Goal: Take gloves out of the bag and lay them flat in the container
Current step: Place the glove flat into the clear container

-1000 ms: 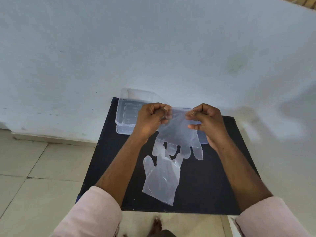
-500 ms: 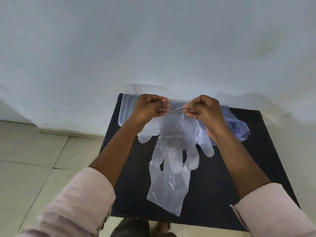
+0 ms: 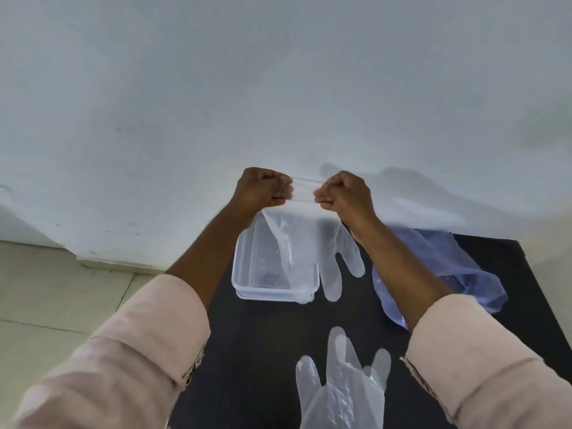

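Note:
A clear plastic glove (image 3: 312,243) hangs fingers-down from its cuff, which is pinched at both ends by my left hand (image 3: 260,188) and my right hand (image 3: 343,191). It dangles over the right half of a clear rectangular container (image 3: 247,274) on the black table (image 3: 263,351). Some of its fingers hang past the container's right rim. A second clear glove (image 3: 340,388) lies flat on the table near me. The bluish plastic bag (image 3: 445,267) lies crumpled at the right, partly behind my right forearm.
A pale wall rises just behind the table's far edge. Tiled floor lies to the left of the table. My pink sleeves fill the lower corners.
Both hands have carried the held glove up and away from me, from above the lying glove to above the container. The view has shifted, and the bag shows more.

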{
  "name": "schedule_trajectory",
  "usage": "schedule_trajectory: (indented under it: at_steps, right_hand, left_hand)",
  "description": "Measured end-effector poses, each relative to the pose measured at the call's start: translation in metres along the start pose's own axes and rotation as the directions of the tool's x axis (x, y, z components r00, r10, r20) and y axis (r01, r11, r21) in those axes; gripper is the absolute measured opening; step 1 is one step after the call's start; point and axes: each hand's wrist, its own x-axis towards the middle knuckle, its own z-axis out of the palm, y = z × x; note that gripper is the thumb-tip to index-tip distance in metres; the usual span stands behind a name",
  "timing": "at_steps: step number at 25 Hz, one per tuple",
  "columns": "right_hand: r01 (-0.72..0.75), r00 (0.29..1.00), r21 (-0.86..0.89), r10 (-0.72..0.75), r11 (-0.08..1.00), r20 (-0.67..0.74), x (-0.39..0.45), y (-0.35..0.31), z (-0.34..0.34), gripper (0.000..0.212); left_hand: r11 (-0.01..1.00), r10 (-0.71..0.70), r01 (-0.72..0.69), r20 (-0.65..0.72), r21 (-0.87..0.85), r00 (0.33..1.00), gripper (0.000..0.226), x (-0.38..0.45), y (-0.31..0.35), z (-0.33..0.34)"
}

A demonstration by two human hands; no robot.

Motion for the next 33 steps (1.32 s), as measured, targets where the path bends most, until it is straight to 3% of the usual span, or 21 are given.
schedule_trajectory:
  at_steps: [5, 11, 13, 16, 21, 24, 28, 33]
  right_hand:
    - [0.122, 0.991, -0.079, -0.126, 0.989, -0.046, 0.053, -0.023, 0.034, 0.016]
    - [0.427, 0.893, 0.063, -0.409, 0.902, -0.19, 0.063, -0.053, 0.039, 0.018]
    - [0.474, 0.872, 0.105, -0.45, 0.874, -0.194, 0.052, -0.04, 0.04, 0.019]
    - [0.419, 0.905, 0.134, -0.401, 0.898, -0.145, 0.035, 0.011, 0.05, 0.02]
    - [0.283, 0.959, 0.005, -0.282, 0.959, -0.029, 0.007, 0.097, 0.061, 0.014]
    - [0.245, 0.969, -0.084, -0.245, 0.966, 0.008, -0.003, 0.126, 0.064, 0.011]
    - [0.21, 0.977, -0.251, -0.196, 0.945, 0.078, -0.007, 0.135, 0.067, 0.015]
    - [0.267, 0.95, -0.529, -0.129, 0.806, 0.284, -0.01, 0.135, 0.075, 0.01]
  left_hand:
    - [1.0, 0.027, -0.027, -0.051, -0.001, 0.998, 0.014, 0.059, 0.023, -0.021]
    - [0.932, 0.351, -0.357, -0.09, -0.061, 0.932, 0.014, 0.07, 0.063, -0.034]
    - [0.911, 0.4, -0.405, -0.068, -0.079, 0.914, 0.015, 0.059, 0.052, -0.036]
    - [0.947, 0.306, -0.309, -0.043, -0.084, 0.951, 0.015, 0.043, 0.001, -0.035]
    - [0.996, 0.047, -0.049, -0.026, -0.074, 0.999, 0.013, 0.025, -0.091, -0.035]
    - [0.999, -0.032, 0.033, -0.006, 0.043, 0.999, 0.014, 0.019, -0.121, -0.033]
    - [0.937, 0.03, -0.04, 0.034, 0.348, 0.999, 0.015, 0.016, -0.135, -0.025]
    - [0.79, 0.075, -0.161, 0.167, 0.592, 0.983, 0.018, 0.014, -0.143, -0.02]
